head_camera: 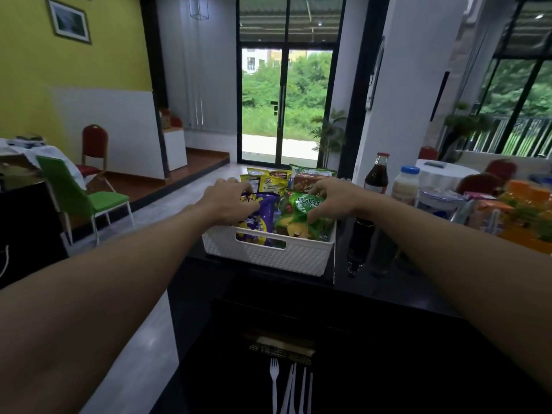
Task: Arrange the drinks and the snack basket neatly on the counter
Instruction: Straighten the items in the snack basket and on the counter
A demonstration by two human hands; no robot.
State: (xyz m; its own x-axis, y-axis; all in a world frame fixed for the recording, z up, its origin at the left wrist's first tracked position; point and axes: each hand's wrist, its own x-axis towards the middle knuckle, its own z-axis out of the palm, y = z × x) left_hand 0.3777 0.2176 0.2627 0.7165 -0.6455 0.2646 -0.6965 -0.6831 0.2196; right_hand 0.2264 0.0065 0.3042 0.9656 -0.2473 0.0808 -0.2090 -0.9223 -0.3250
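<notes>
A white woven snack basket (286,258) full of snack bags stands on the black counter (403,294) near its left edge. My left hand (228,201) grips a purple snack bag (263,218) at the basket's front left. My right hand (331,195) holds a green snack bag (298,216) at the front right, thumb on its face. Yellow bags (270,180) and a brown pack (304,179) stand behind them. Right of the basket are a dark cola bottle (377,174) with a red cap, a white bottle (405,183) with a blue cap, and orange juice cartons (519,213).
White plastic forks (286,389) lie on a black box at the counter's near end. A clear jug lid (439,198) sits behind the bottles. A green chair (80,195) and a red chair (94,150) stand on the floor to the left.
</notes>
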